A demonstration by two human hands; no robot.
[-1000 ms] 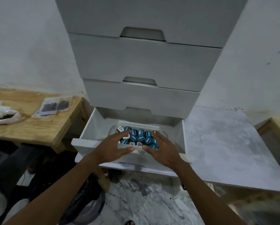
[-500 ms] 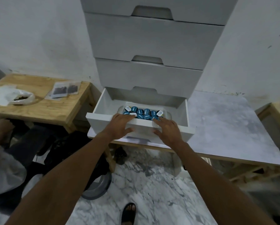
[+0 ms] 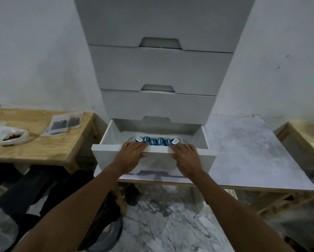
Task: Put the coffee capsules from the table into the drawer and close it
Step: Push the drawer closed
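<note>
1. Pale plaster walls back a tall grey drawer unit (image 3: 160, 70) that stands on a marble-look table (image 3: 252, 151), with a wooden side table (image 3: 34, 142) to the left carrying a plastic bag (image 3: 5, 136) and two clear sachets (image 3: 64, 123).
2. Bottom drawer (image 3: 203, 157) is pulled out; the coffee capsules (image 3: 157, 141), blue-topped with a few white ones, sit in a clear tub inside it, just behind the front panel.
3. A second ago both hands were inside the drawer around the tub; now they have come back onto the front panel.
4. Left hand (image 3: 132, 153) lies flat on the panel's top edge, fingers together and draped over the rim, gripping nothing.
5. Right hand (image 3: 186, 157) mirrors it, fingers loosely spread over the rim, thumb against the face, likewise empty.
6. No capsules show on either table, so loading looks finished; what remains is probably the push that shuts the drawer, with fingertips needing to clear the rim first.
</note>
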